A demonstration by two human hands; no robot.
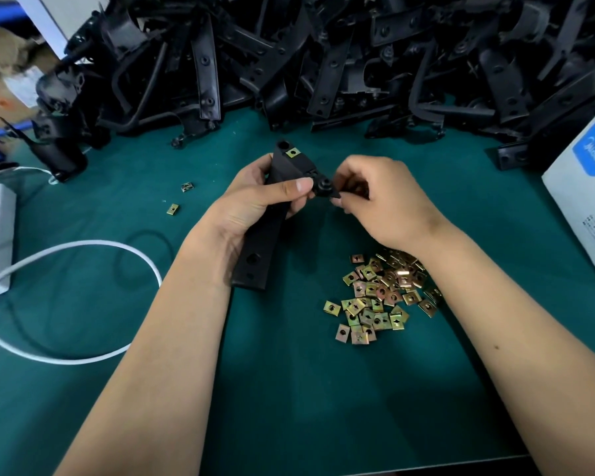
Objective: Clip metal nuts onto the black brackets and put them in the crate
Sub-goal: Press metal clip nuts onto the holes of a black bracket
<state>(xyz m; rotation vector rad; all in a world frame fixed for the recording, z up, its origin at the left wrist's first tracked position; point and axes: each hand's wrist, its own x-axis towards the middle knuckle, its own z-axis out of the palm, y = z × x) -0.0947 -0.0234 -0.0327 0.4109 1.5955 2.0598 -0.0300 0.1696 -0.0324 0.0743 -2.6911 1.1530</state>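
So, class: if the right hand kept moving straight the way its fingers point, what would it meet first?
The right hand points leftward, so it would probably first meet the side tab of the long black plastic bracket that the left hand grips; depth is uncertain.

A green-covered table (83, 389) fills the frame. A heap of black brackets (323, 56) spans its top, loose metal nuts (378, 297) lie lower right of centre, two stray nuts (179, 198) left of centre, a white cable (83, 360) at left, and what looks like a white box (584, 197) at the right edge.

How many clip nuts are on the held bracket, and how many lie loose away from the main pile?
Nuts clipped on the held bracket: 1 visible
Stray nuts left of the hands: 2
Total: 3
Any nut in the right hand is hidden; main nut pile not counted.
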